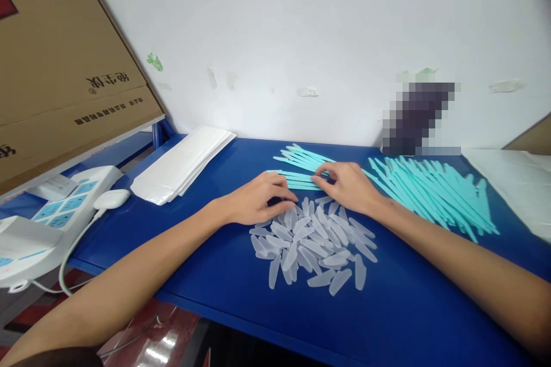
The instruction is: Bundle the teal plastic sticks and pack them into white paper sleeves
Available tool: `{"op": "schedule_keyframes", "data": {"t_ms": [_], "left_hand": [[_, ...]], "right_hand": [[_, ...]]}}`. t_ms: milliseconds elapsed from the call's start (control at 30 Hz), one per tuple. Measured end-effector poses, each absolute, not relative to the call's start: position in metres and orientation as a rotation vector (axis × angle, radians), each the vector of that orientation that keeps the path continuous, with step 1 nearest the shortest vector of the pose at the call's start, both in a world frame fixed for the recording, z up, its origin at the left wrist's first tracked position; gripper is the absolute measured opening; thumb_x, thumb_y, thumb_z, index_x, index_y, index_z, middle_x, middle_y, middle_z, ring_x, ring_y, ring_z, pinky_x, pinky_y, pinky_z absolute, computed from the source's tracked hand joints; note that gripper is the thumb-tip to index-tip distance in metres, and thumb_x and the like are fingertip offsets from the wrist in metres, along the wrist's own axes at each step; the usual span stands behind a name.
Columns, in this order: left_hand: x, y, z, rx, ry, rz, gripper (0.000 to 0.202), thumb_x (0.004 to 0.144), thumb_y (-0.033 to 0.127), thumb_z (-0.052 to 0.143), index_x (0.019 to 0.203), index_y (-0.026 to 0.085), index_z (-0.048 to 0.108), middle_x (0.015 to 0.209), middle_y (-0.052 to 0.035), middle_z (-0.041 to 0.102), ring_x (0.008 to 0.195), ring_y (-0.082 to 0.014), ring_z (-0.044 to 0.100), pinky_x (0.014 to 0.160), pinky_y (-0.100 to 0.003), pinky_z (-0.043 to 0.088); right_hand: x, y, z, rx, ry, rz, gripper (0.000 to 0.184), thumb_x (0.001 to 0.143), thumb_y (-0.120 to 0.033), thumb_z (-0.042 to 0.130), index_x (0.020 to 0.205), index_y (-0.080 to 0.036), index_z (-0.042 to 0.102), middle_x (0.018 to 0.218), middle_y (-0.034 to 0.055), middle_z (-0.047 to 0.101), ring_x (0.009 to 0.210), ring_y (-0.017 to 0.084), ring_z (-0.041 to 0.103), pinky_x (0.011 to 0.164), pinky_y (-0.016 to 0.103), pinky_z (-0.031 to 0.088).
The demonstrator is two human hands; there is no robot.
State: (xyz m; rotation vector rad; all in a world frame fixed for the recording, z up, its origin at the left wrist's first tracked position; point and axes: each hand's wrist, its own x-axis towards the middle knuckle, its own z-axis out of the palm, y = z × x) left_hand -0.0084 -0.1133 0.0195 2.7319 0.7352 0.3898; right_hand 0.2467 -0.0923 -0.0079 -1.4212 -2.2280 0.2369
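My left hand (258,198) rests on the blue table (206,275), fingers curled and pinched at the far edge of a heap of translucent plastic caps (312,246). My right hand (346,183) lies beside it, fingers bent down onto a few thin turquoise sticks (297,180) that run between both hands. What the left fingers pinch is too small to make out. More turquoise sticks (301,157) lie just behind the hands.
A big pile of turquoise sticks (434,195) lies at the right. A stack of white sleeves (181,163) sits at the left. A white power strip (64,206) with a plug (111,199), and a cardboard box (60,69), stand off the left edge. White sheet (512,183) far right.
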Motion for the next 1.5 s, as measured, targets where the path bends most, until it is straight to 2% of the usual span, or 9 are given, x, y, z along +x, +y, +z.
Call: {"op": "schedule_keyframes", "data": {"t_ms": [100, 200, 600, 767, 867, 967, 1133, 1300, 1500], "left_hand": [[-0.006, -0.117, 0.019, 2.824, 0.716, 0.348, 0.036, 0.101, 0.043, 0.048, 0.112, 0.022, 0.075, 0.095, -0.0081, 0.060, 0.090, -0.0208, 0.054, 0.087, -0.038, 0.035], [-0.004, -0.119, 0.022, 2.806, 0.754, 0.301, 0.035, 0.100, 0.045, 0.048, 0.109, 0.024, 0.075, 0.099, -0.0076, 0.059, 0.091, -0.0210, 0.052, 0.089, -0.039, 0.033], [-0.004, -0.118, 0.027, 2.648, 0.741, 0.263, 0.028, 0.101, 0.038, 0.048, 0.105, 0.021, 0.070, 0.100, -0.0062, 0.066, 0.094, -0.0214, 0.051, 0.093, -0.036, 0.036], [-0.008, -0.115, 0.026, 2.731, 0.761, 0.287, 0.033, 0.104, 0.029, 0.039, 0.117, 0.020, 0.068, 0.102, -0.0089, 0.065, 0.093, -0.0215, 0.054, 0.089, -0.036, 0.038], [-0.011, -0.116, 0.029, 2.765, 0.777, 0.250, 0.034, 0.101, 0.036, 0.045, 0.123, 0.020, 0.067, 0.107, -0.0096, 0.064, 0.096, -0.0227, 0.054, 0.091, -0.038, 0.038], [-0.012, -0.117, 0.032, 2.809, 0.813, 0.206, 0.037, 0.095, 0.045, 0.055, 0.120, 0.021, 0.070, 0.110, -0.0097, 0.063, 0.097, -0.0241, 0.053, 0.090, -0.039, 0.037], [-0.012, -0.115, 0.032, 2.804, 0.812, 0.194, 0.029, 0.096, 0.038, 0.058, 0.116, 0.023, 0.073, 0.102, -0.0076, 0.066, 0.092, -0.0217, 0.052, 0.087, -0.037, 0.037], [-0.011, -0.115, 0.031, 2.774, 0.762, 0.265, 0.024, 0.096, 0.036, 0.059, 0.111, 0.027, 0.076, 0.096, -0.0060, 0.066, 0.087, -0.0191, 0.053, 0.084, -0.035, 0.039], [-0.012, -0.114, 0.034, 2.572, 0.748, 0.530, 0.021, 0.095, 0.037, 0.062, 0.104, 0.023, 0.075, 0.095, -0.0058, 0.071, 0.089, -0.0181, 0.059, 0.085, -0.035, 0.046]], "right_hand": [[0.246, -0.091, -0.010, -1.402, -2.232, 0.151, 0.027, 0.091, -0.043, 0.058, 0.091, -0.021, 0.073, 0.083, 0.0048, 0.061, 0.069, 0.018, 0.056, 0.066, 0.031, 0.037], [0.247, -0.088, -0.012, -1.414, -2.231, 0.157, 0.024, 0.091, -0.042, 0.059, 0.092, -0.022, 0.072, 0.088, 0.0052, 0.057, 0.074, 0.019, 0.056, 0.067, 0.032, 0.038], [0.251, -0.083, -0.014, -1.340, -2.244, 0.244, 0.018, 0.094, -0.037, 0.053, 0.086, -0.022, 0.058, 0.081, 0.0028, 0.056, 0.072, 0.018, 0.052, 0.068, 0.031, 0.033], [0.248, -0.087, -0.010, -1.363, -2.252, 0.276, 0.021, 0.096, -0.039, 0.051, 0.091, -0.021, 0.062, 0.065, -0.0019, 0.055, 0.061, 0.016, 0.050, 0.069, 0.031, 0.030], [0.247, -0.089, -0.007, -1.369, -2.261, 0.281, 0.023, 0.095, -0.038, 0.051, 0.089, -0.021, 0.065, 0.061, -0.0021, 0.056, 0.058, 0.016, 0.050, 0.070, 0.032, 0.031], [0.246, -0.089, -0.007, -1.393, -2.245, 0.273, 0.020, 0.092, -0.037, 0.055, 0.090, -0.020, 0.066, 0.067, -0.0003, 0.060, 0.060, 0.017, 0.051, 0.069, 0.032, 0.032], [0.248, -0.084, -0.012, -1.407, -2.248, 0.284, 0.021, 0.094, -0.038, 0.055, 0.089, -0.020, 0.065, 0.085, 0.0047, 0.061, 0.070, 0.018, 0.054, 0.068, 0.032, 0.035], [0.252, -0.081, -0.018, -1.351, -2.277, 0.230, 0.022, 0.097, -0.039, 0.048, 0.090, -0.021, 0.059, 0.089, 0.0061, 0.057, 0.082, 0.022, 0.053, 0.073, 0.034, 0.036], [0.252, -0.083, -0.018, -1.308, -2.277, 0.230, 0.026, 0.101, -0.039, 0.040, 0.087, -0.022, 0.053, 0.084, 0.0039, 0.059, 0.086, 0.023, 0.052, 0.078, 0.036, 0.031]]}}
